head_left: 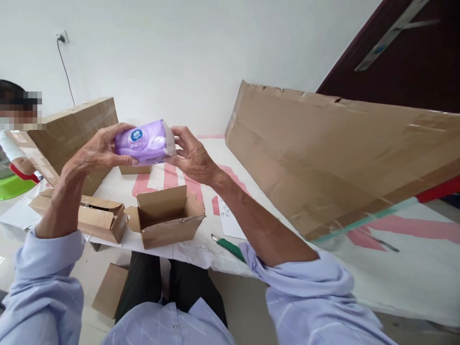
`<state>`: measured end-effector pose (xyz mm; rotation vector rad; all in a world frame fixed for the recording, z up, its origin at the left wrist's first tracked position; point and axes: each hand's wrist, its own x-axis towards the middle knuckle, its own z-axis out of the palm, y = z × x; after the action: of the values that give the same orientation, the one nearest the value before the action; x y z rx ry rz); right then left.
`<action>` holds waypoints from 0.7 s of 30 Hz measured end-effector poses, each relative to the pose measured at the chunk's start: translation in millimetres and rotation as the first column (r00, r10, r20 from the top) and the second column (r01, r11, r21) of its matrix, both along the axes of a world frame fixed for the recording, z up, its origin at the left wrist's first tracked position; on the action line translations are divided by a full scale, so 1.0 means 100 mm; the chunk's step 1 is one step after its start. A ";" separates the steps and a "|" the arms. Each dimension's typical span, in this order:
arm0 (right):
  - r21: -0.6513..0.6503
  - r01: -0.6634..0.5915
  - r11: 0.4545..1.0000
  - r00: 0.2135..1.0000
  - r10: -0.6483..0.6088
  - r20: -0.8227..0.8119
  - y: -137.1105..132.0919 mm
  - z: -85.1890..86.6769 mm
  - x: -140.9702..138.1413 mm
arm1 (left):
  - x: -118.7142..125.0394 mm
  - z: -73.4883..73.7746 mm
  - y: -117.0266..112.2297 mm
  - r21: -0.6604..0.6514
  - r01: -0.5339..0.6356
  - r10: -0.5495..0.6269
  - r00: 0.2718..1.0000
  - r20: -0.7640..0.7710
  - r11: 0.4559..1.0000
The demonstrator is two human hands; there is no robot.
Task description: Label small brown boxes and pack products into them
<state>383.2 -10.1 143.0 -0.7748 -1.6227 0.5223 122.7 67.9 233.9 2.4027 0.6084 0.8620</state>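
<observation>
A purple tissue pack (149,143) with a blue round logo is held up above the table between both hands. My left hand (102,149) grips its left end, thumb below and fingers over the top. At the pack's whitish right end, my right hand (192,155) holds it with thumb and fingertips. Below stands an open cardboard box (172,230) with its flaps up; no contents show in it. To its left lies a mostly closed cardboard box (102,218). A green utility knife (230,248) rests near the table edge, right of the open box.
A large cardboard sheet (323,153) leans up on the right side of the table (201,254). Larger cardboard (79,124) stands at the left, beside another person (16,143). A small box (134,169) sits behind the pack. Paper (232,223) lies near the knife.
</observation>
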 end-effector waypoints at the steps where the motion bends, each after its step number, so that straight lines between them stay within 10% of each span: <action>1: 0.007 0.020 1.000 0.999 -0.021 0.032 0.00 -0.04 0.00 | 0.01 -0.02 0.03 0.017 0.034 -0.032 0.995 -0.093 0.999; 7: -0.130 0.269 0.954 0.849 -0.172 0.499 0.11 -0.65 0.30 | 0.15 -0.68 0.57 0.281 -0.065 0.189 0.878 -0.439 0.957; 11: -0.363 0.423 0.830 0.674 -0.021 0.739 0.13 -1.02 0.55 | 0.20 -1.20 1.03 0.397 -0.183 0.395 0.727 -0.561 0.899; 21: -0.265 0.535 0.802 0.651 -0.191 0.735 0.15 -1.20 0.68 | 0.34 -1.97 1.77 0.307 -0.306 0.432 0.685 -0.587 0.901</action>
<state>450.9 5.2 22.9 -1.8078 -1.9362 0.3259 156.4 244.4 36.9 2.7925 1.3775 0.1870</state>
